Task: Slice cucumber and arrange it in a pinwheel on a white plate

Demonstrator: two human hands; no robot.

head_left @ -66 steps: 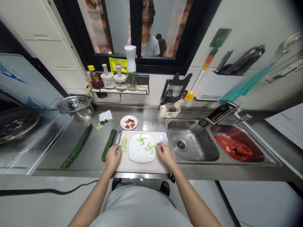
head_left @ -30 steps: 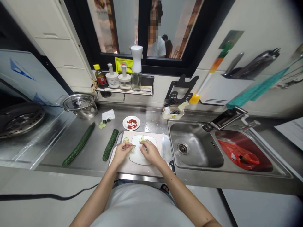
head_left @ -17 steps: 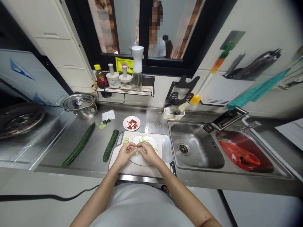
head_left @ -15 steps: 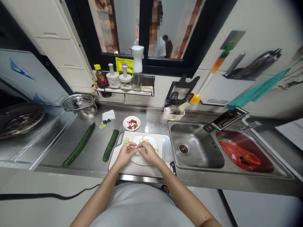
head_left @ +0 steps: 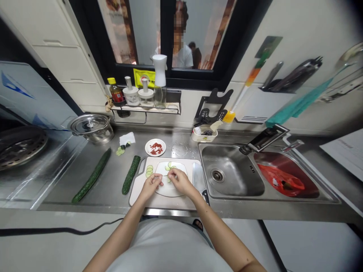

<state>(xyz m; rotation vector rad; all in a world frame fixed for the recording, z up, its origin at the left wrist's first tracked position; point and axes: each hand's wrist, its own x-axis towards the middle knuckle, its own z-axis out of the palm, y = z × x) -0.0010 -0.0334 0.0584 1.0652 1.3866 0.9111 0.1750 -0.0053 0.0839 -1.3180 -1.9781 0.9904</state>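
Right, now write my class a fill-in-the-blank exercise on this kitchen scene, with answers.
On the cutting board, cucumber slices lie in a row to the ____ of the plate.
The knife has a ____ handle.
The red bag lies in the ____.
The pot is covered by a ____.

Missing words: left, black, sink, lid.

Beyond the hands (head_left: 151, 186) and well to their left, a lidded pot (head_left: 99, 136) stands on the bench (head_left: 110, 189). Straight beyond them, below the window (head_left: 166, 45), a rack (head_left: 173, 108) carries a yellow-capped bottle (head_left: 116, 92), two jars (head_left: 131, 97) and a sprayer (head_left: 160, 80). Beyond them to the right, a box (head_left: 204, 138) stands by the sink (head_left: 232, 170); farther right are the tap (head_left: 263, 139) and a red bag (head_left: 280, 181). Above hang a brush (head_left: 253, 76) and a cloth (head_left: 300, 102).
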